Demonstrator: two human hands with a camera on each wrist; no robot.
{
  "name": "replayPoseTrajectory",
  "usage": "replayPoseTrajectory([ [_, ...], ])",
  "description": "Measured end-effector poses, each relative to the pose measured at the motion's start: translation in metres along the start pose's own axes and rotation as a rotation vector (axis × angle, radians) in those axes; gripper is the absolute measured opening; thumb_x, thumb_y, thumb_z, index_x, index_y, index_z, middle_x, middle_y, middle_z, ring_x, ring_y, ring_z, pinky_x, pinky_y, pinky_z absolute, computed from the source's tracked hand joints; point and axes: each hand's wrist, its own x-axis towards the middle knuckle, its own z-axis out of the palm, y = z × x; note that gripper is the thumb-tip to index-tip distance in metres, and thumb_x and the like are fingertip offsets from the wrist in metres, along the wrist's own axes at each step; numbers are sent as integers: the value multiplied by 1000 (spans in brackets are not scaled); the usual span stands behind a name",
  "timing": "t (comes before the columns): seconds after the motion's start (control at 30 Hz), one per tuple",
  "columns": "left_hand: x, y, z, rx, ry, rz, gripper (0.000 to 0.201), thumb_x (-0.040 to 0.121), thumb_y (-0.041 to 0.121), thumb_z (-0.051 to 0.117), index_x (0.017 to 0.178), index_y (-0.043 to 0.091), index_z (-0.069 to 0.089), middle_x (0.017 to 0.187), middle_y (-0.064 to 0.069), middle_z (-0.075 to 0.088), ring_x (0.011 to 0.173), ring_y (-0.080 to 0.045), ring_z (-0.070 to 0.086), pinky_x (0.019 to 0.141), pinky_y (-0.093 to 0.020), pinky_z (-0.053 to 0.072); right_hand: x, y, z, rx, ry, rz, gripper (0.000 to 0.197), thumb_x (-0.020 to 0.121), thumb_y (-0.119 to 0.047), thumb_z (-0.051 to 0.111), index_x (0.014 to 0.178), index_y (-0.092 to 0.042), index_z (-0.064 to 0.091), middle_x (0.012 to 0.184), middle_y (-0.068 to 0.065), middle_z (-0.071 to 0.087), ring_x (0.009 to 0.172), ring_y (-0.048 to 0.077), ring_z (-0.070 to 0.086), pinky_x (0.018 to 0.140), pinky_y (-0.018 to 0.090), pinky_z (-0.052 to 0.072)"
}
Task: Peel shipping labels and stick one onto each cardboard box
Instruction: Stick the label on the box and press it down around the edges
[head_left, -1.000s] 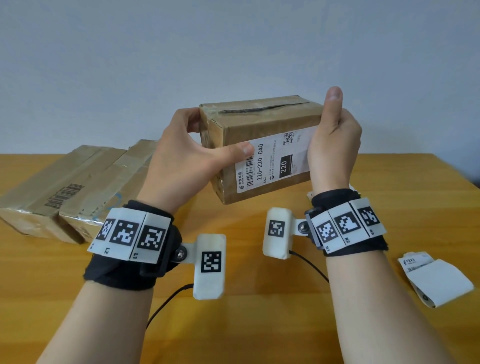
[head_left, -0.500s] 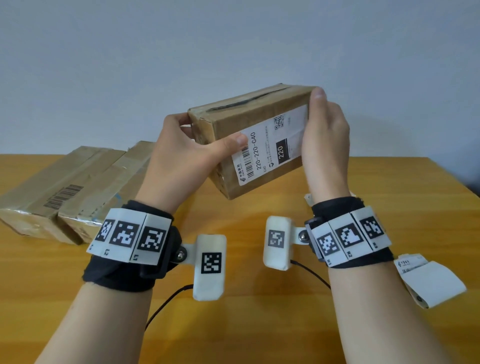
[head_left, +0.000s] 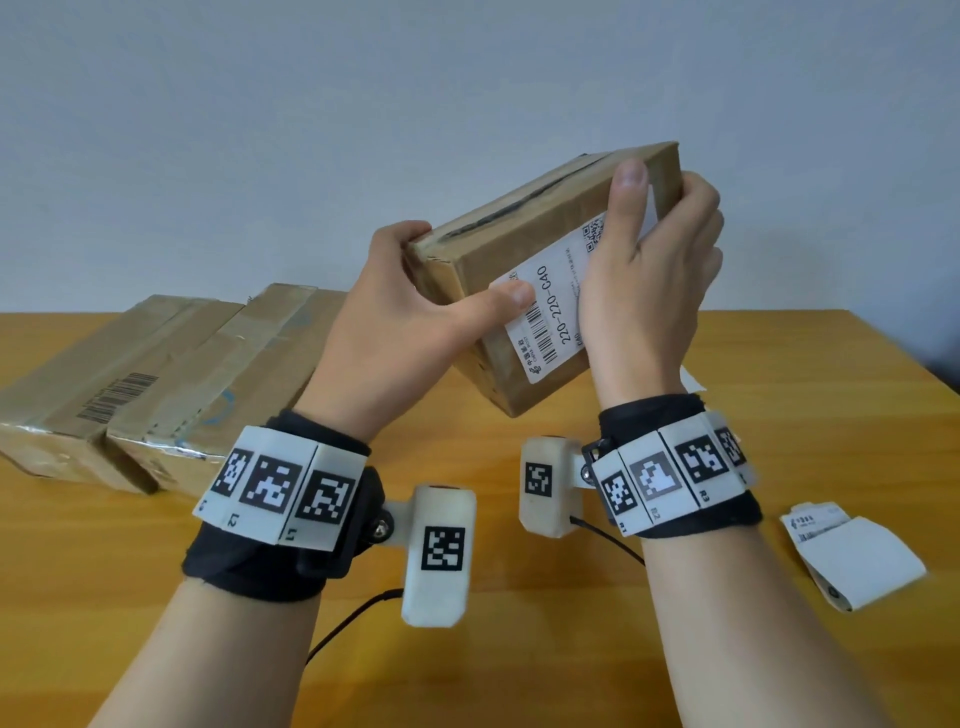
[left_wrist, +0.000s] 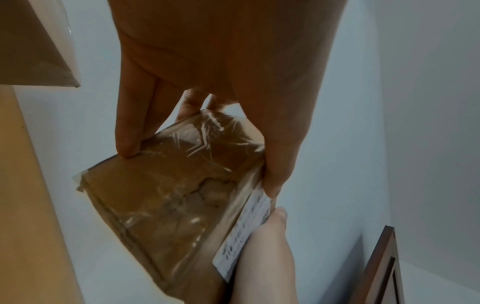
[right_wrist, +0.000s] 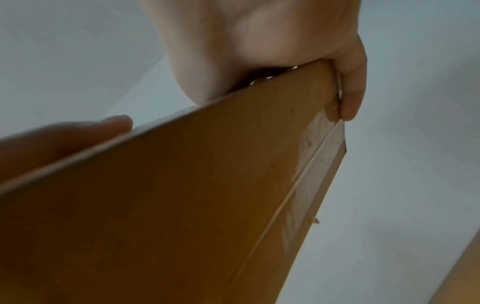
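Both hands (head_left: 395, 332) around tilted box (head_left: 524, 249)

Wooden table (head_left: 130, 597), plain pale wall (head_left: 260, 130)

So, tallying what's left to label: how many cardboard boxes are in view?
3: one labelled box held up in both hands, two boxes lying side by side on the table's far left. None seem hidden.

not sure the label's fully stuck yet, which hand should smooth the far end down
Right, probably. The right hand already lies over the far end of the shipping label, thumb flat along it. The left hand grips the box at its near end, steadying it in the air.
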Motion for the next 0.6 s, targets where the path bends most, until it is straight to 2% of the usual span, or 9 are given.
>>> replayPoseTrajectory([
  [0.07,0,-1,-2,-8,0,5,100,61,64,84,147,31,44,111,24,63,106,-1,69,94,-41,61,1,1,-1,-5,9,-16,64,99,-69,33,136,-18,46,135,-2,51,112,14,40,64,15,30],
  [0.17,1,-2,-4,-19,7,9,99,61,62,86,146,32,45,115,22,63,109,-2,69,96,-43,61,2,4,-1,7,-3,-3,59,101,-66,37,131,-17,48,129,-3,53,112,15,43,64,8,24],
  [0.37,2,-5,-4,-22,-2,3,99,60,60,87,145,32,44,112,24,63,104,2,69,95,-42,61,4,10,1,21,2,13,51,105,-59,36,125,-14,50,125,0,57,113,20,48,65,8,25],
  [0.47,3,-7,-4,-15,0,17,101,60,61,89,146,32,45,118,22,63,108,-6,70,96,-45,61,5,11,2,52,28,1,48,106,-57,35,118,-13,50,118,1,60,110,24,54,68,19,36],
  [0.53,3,-7,-5,-17,2,23,102,58,63,90,145,33,45,119,22,63,109,-9,70,96,-46,60,6,12,2,70,50,-9,43,105,-59,33,110,-18,48,113,0,61,107,26,58,74,33,46],
  [0.6,3,-8,-5,-17,4,31,104,54,67,89,143,35,45,120,22,63,109,-11,71,96,-46,60,7,14,2,70,67,-9,39,102,-61,32,104,-24,44,109,-2,63,104,27,60,77,41,49],
])
